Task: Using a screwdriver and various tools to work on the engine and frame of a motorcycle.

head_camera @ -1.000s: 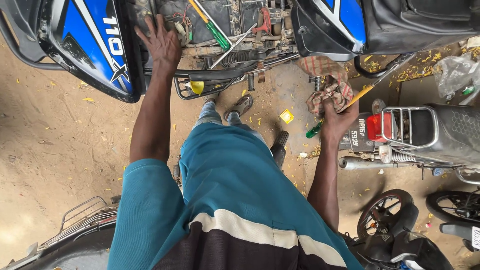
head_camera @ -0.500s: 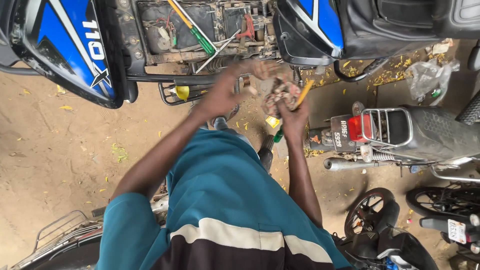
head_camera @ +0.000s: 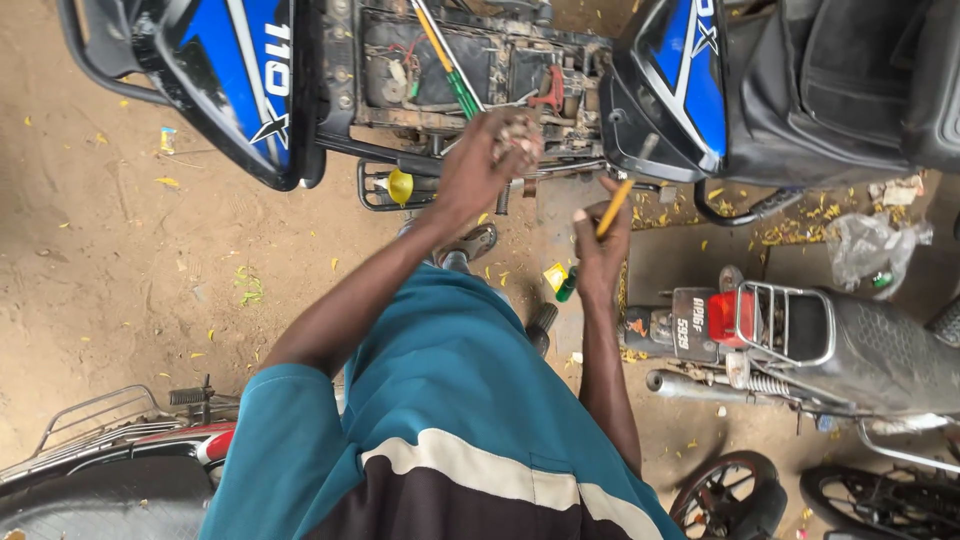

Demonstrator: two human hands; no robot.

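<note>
My left hand (head_camera: 483, 160) is raised in front of the open frame of a blue motorcycle (head_camera: 240, 70) and is shut on a dirty crumpled rag (head_camera: 520, 133). My right hand (head_camera: 603, 242) hangs lower and to the right, closed around a screwdriver with a yellow shaft (head_camera: 615, 206) and a green handle end (head_camera: 566, 286). Another yellow and green screwdriver (head_camera: 447, 58) lies across the exposed engine bay (head_camera: 440, 60). Both hands are apart from the motorcycle.
A second motorcycle's tail with a red lamp and chrome rack (head_camera: 780, 325) stands at the right. A third bike's rack (head_camera: 100, 420) is at the lower left. A wheel (head_camera: 725, 495) sits at the bottom right. A plastic bag (head_camera: 865, 250) lies on the sandy ground.
My left hand came off the blue motorcycle, met my right hand and took the rag. It now holds the rag up by the frame. My right hand keeps the screwdriver.
</note>
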